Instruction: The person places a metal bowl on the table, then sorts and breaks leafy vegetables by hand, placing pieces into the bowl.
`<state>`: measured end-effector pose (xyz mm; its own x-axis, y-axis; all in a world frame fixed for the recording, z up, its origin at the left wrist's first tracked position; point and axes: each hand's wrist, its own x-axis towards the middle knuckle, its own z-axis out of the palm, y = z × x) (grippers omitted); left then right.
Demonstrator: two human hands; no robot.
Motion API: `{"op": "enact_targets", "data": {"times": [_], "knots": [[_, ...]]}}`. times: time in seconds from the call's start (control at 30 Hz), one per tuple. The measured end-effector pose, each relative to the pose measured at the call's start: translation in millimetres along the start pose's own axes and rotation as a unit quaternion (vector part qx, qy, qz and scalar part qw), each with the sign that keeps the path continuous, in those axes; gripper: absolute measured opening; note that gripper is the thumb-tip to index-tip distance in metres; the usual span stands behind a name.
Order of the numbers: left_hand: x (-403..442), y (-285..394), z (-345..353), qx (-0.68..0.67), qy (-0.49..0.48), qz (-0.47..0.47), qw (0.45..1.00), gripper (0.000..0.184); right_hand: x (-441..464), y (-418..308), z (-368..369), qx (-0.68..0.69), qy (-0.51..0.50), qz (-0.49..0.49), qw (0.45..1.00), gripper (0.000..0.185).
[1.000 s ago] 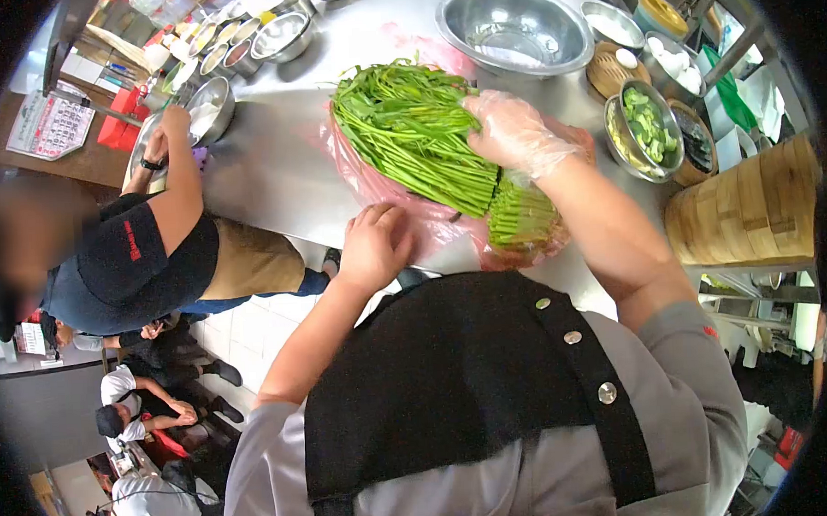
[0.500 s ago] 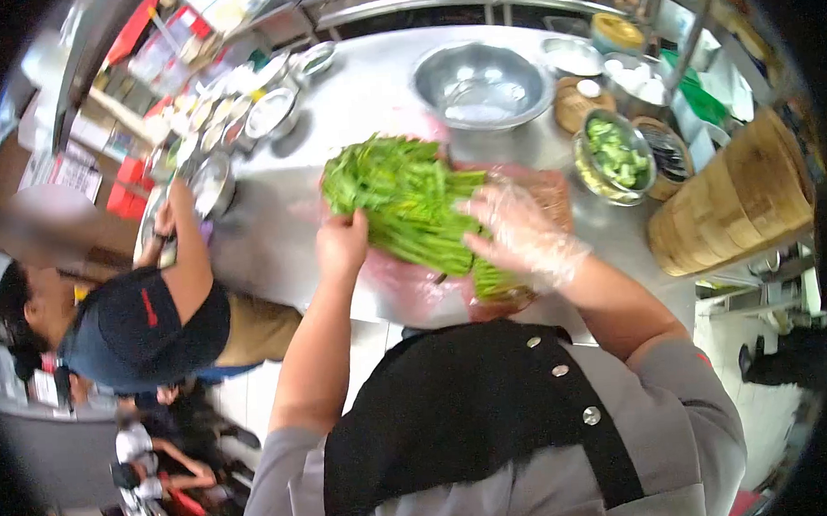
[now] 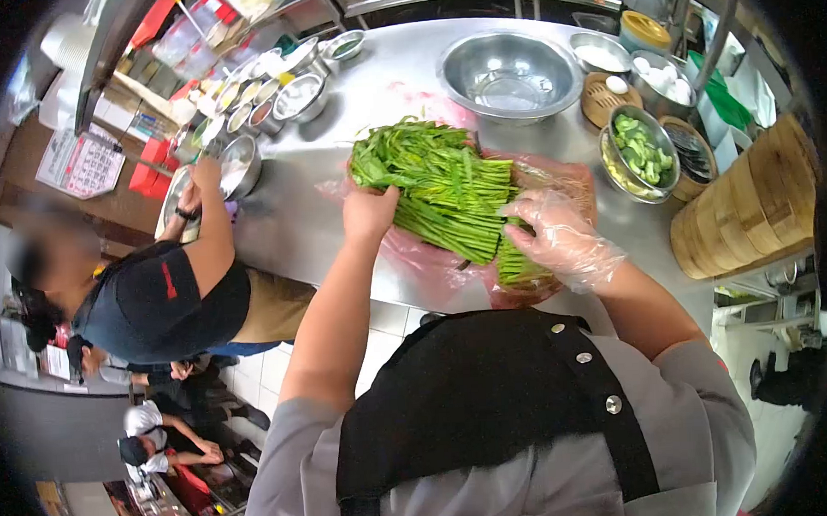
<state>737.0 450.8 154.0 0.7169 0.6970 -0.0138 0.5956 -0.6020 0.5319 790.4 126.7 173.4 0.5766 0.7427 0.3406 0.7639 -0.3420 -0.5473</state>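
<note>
A thick bundle of long-stemmed leafy greens (image 3: 438, 183) lies on a pink plastic bag (image 3: 423, 256), leaves to the left and cut stems to the right. My bare left hand (image 3: 371, 214) is closed on the bundle's near left side, below the leaves; its fingertips are hidden under the greens. My right hand (image 3: 565, 238), in a clear plastic glove, is at the cut ends of the stems. Its thumb and curved fingers are apart and touch the stem ends. A shorter clump of green stems (image 3: 517, 264) shows beneath that hand.
A large steel bowl (image 3: 511, 74) stands behind the greens. To the right are a bowl of cut green vegetables (image 3: 642, 151), a bowl of eggs (image 3: 662, 81) and stacked bamboo steamers (image 3: 743, 207). At left, a co-worker (image 3: 170, 292) works beside several small bowls (image 3: 300, 99).
My right hand has drawn back from on top of the stems to their cut ends. My left hand stays at the leafy side. The whole view has shifted slightly.
</note>
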Motion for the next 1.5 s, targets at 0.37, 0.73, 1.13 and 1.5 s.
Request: {"op": "enact_targets", "data": {"times": [0.37,0.73,1.13,1.5], "knots": [[-15,-7,-57,-0.247,-0.067,-0.114,0.960,0.030,-22,9,-4,0.015,0.048,0.017,0.999,0.021],[29,9,-147,-0.363,-0.043,-0.071,0.928,0.014,-34,20,7,-0.018,0.038,0.009,0.999,0.020],[-43,32,-204,-0.291,-0.126,0.158,0.935,0.007,-24,23,-6,0.004,0.142,-0.033,0.989,0.019],[-89,13,-79,-0.372,-0.261,0.154,0.877,0.015,2,-17,-67,0.202,0.136,-0.024,0.970,0.016]]}}
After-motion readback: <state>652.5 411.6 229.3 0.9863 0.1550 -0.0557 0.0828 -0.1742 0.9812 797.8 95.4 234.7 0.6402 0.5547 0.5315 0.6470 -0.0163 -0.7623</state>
